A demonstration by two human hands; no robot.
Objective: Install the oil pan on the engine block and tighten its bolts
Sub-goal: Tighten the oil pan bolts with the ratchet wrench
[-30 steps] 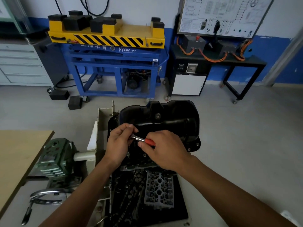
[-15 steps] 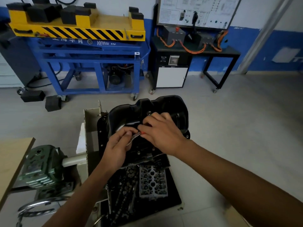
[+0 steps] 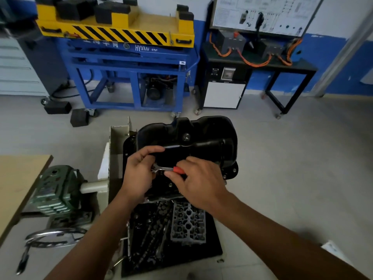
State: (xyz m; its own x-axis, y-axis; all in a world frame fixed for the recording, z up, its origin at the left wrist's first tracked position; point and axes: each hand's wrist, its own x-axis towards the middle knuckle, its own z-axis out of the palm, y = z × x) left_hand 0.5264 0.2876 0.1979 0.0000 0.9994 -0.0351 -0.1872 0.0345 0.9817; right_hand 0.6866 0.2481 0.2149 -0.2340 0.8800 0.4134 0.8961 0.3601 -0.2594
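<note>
Your right hand (image 3: pixel 199 182) sits lower now, off the oil pan (image 3: pixel 201 138).
It pinches the red-handled wrench (image 3: pixel 164 169); your left hand (image 3: pixel 139 172) curls round its head at the pan's near rim, on the engine block (image 3: pixel 167 186).

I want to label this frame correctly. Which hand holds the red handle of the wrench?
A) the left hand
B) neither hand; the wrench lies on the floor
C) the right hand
C: the right hand grips the red handle of the wrench, while the left hand holds its metal end, over the oil pan.
</note>
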